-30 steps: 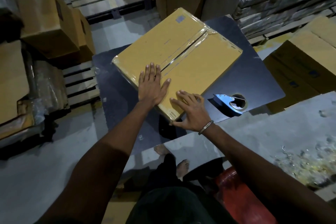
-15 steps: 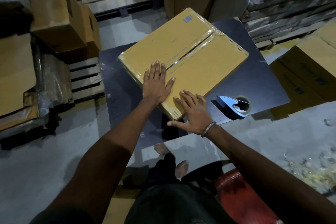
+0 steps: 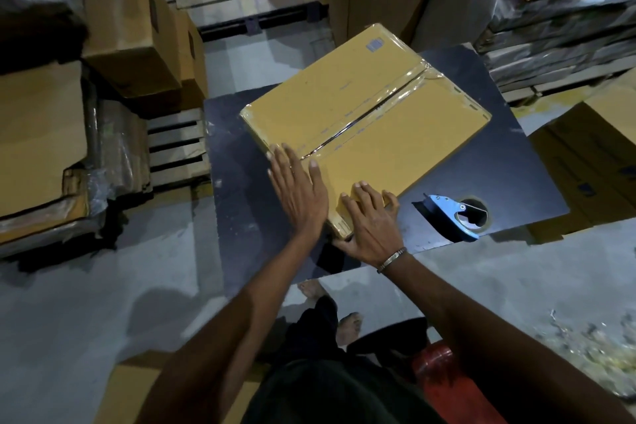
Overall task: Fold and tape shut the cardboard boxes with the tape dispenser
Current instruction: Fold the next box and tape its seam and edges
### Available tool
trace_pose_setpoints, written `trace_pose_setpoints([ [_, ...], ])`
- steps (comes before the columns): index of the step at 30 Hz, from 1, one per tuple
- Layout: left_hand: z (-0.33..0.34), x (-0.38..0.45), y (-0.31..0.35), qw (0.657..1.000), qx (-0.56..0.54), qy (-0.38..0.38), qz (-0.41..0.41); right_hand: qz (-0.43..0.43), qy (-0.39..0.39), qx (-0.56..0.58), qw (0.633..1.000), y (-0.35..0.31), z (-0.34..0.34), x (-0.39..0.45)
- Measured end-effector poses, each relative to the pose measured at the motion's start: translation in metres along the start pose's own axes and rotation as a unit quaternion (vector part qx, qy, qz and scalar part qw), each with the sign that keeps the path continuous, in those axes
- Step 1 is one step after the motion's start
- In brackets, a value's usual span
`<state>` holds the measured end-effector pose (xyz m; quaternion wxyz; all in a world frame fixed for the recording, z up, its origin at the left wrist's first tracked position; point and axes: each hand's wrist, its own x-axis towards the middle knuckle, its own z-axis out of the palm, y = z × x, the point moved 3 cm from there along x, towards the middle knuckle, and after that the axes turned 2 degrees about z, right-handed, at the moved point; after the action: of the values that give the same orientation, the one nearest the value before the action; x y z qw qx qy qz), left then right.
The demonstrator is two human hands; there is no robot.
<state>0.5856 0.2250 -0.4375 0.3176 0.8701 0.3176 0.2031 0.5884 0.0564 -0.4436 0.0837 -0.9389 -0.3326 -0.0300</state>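
Both hands press flat, fingers straight, on the near corner of a taped cardboard box (image 3: 364, 117) at centre frame: left hand (image 3: 299, 189), right hand (image 3: 370, 220); tape dispenser (image 3: 454, 215) lies right on the dark worktop (image 3: 509, 179).

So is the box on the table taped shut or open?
Shut: the box's flaps lie flat with clear tape along the seam.

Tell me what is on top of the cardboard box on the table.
On the cardboard box: clear tape along the centre seam, and both hands, left hand and right hand, pressing flat near its close corner. Its inside is covered by the closed flaps.
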Motion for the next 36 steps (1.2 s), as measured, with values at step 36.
trace_pose_setpoints([
  [36,0.017,0.075,-0.017,0.935,-0.26,0.061,-0.233,0.057,-0.037,0.042,0.997,0.016,-0.008,0.129],
])
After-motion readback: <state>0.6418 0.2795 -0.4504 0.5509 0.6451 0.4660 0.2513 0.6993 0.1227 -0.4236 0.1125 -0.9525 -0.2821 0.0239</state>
